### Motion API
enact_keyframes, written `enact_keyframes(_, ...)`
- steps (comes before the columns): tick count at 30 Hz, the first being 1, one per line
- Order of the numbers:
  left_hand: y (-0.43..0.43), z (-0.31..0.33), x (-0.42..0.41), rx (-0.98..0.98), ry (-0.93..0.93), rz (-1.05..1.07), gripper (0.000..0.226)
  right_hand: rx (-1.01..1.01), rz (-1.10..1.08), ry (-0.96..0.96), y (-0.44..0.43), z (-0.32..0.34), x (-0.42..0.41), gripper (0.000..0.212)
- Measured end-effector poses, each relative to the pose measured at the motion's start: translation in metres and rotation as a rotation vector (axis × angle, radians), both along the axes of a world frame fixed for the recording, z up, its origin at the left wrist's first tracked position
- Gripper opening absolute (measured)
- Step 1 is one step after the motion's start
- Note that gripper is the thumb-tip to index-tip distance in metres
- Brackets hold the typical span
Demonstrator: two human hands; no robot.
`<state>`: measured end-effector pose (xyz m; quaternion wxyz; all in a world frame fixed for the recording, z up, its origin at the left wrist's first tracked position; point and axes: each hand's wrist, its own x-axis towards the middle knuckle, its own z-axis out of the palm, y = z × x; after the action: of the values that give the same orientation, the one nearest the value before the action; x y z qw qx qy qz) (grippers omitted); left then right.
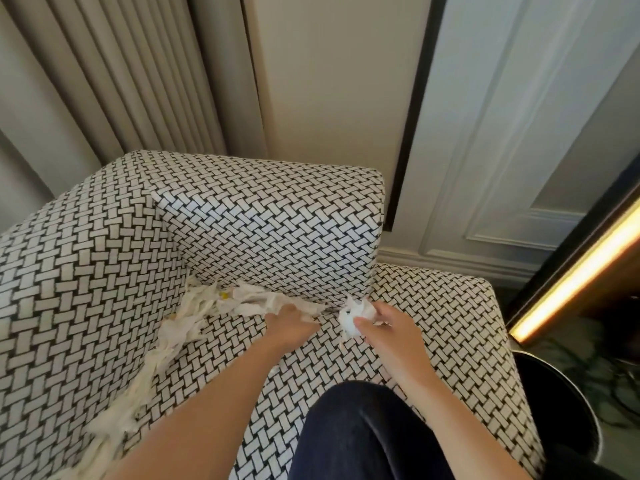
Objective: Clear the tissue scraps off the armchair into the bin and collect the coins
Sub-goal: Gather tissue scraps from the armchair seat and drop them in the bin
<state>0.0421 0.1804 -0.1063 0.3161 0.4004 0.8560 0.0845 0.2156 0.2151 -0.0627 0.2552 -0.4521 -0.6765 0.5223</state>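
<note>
Both forearms stretch forward over the armchair [242, 220] seat. The left hand [292, 323], knuckles up, curls its fingers [299, 317] onto the tissue scraps [256, 299] strewn along the back crease. Just beside it, the right hand [391, 330] pinches a crumpled tissue wad [348, 318].

Tissue scraps [180, 323] lie on the armchair [433, 323] along the crease between seat and left arm, continuing to the backrest. The left hand [291, 323] lies on them at the rear crease. Just right of it, the right hand [391, 327] holds a tissue wad [349, 317]. The bin [554, 410] stands right of the seat, and a curtain [121, 81] hangs behind.
</note>
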Motion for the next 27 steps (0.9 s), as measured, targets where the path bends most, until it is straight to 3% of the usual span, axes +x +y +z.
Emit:
enact_keyframes(5, -0.022, 0.008, 0.002, 0.191, -0.144, 0.076, 0.020, -0.001, -0.006, -0.021, 0.000, 0.000, 0.014, 0.019)
enact_keyframes(8, -0.035, 0.017, 0.005, 0.263, -0.190, 0.083, 0.015, -0.015, -0.042, -0.010, -0.003, 0.001, 0.024, 0.019)
enact_keyframes(14, -0.052, 0.037, 0.019, 0.379, -0.233, 0.096, 0.033, -0.064, -0.090, 0.030, -0.004, 0.007, 0.054, 0.021)
enact_keyframes(20, -0.039, 0.073, 0.056, 0.400, -0.258, -0.151, 0.032, -0.028, -0.134, 0.048, 0.000, 0.020, 0.091, 0.019)
enact_keyframes(25, -0.013, 0.095, 0.101, 0.394, -0.296, -0.289, 0.031, -0.024, -0.189, -0.086, 0.009, 0.016, 0.135, 0.024)
enact_keyframes(27, 0.000, 0.098, 0.124, 0.382, -0.352, -0.310, 0.030, -0.038, -0.215, -0.169, 0.017, 0.007, 0.160, 0.042)
